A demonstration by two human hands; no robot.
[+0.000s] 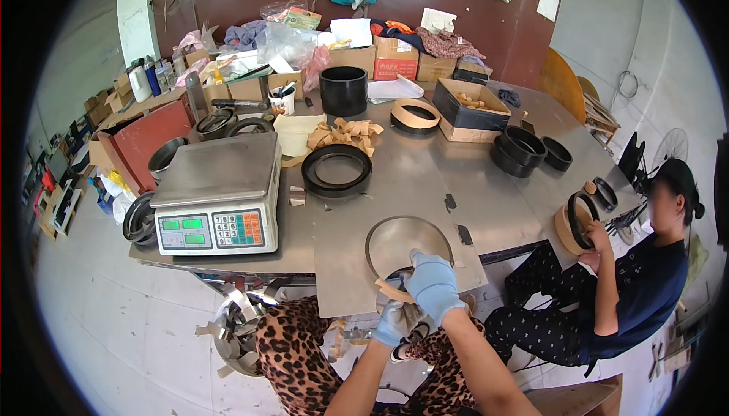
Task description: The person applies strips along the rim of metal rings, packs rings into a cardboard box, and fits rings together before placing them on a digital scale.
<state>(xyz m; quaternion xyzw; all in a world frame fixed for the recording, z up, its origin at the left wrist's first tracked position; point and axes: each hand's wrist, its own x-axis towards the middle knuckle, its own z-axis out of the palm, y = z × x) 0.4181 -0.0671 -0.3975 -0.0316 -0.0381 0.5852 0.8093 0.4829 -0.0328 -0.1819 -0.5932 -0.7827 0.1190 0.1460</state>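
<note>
Thin ring (367, 247) was found lying at the near edge of the metal-topped counter (410, 181), directly before the wearer. Its near rim was partly covered by the right hand (434, 285), gloved in light blue, with the fingers bent down over it. The fingertips were hidden, so whether the rim was pinched by this grip could not be told. A short tan strip (392, 291) was seen at the near rim, beside the right hand. The gloved left hand (398, 320) was held just below the strip; its grip was curled, but whether anything was pinched could not be told.

Farther out, a scale (216, 192) was noted to the left, with a wide black ring (337, 170) to its right. Behind that ring, loose tan pieces (345, 135) were heaped near a black cylinder (342, 91). A tan-banded ring (415, 115) was placed farther right, near an open box (472, 110). At the counter's right end, another banded ring (571, 226) was held by a seated co-worker (638, 279).
</note>
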